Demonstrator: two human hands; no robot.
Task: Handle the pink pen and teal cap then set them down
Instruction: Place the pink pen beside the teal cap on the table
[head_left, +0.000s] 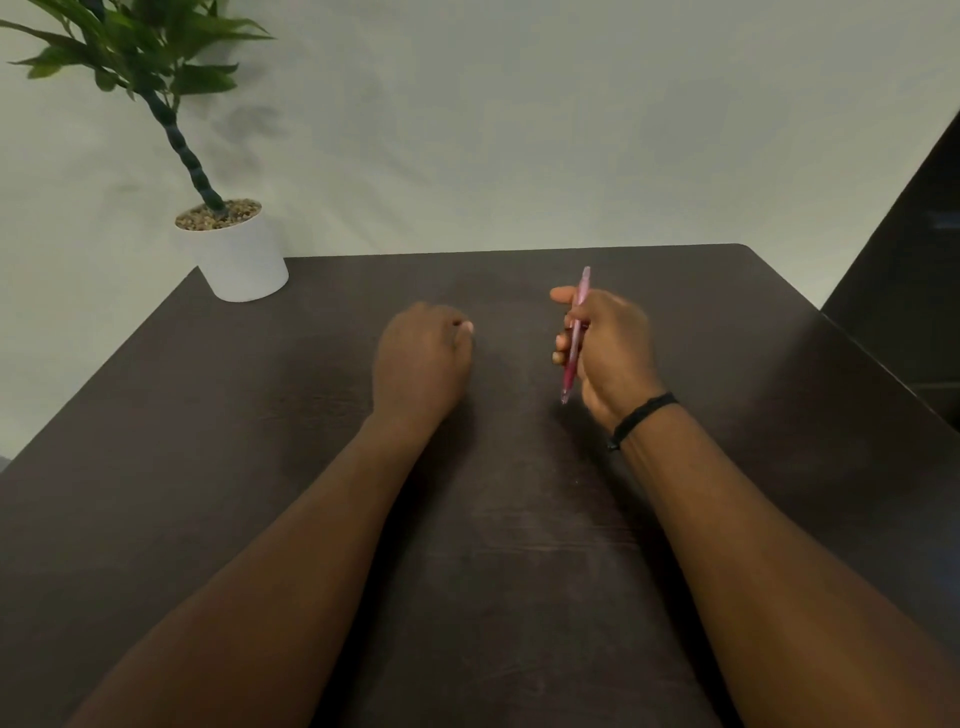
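My right hand (613, 353) holds the pink pen (574, 343) above the dark table (260, 415), right of centre. The pen stands nearly upright, its tip pointing down towards me and its far end sticking up past my thumb. My left hand (421, 364) is a closed fist to the left of it, knuckles up, a short gap apart from the pen. The teal cap is not visible anywhere; whether it sits inside my left fist I cannot tell.
A white pot (239, 260) with a green plant (140, 57) stands at the table's far left corner. A pale wall lies behind the table. A dark piece of furniture (914, 291) rises past the right edge.
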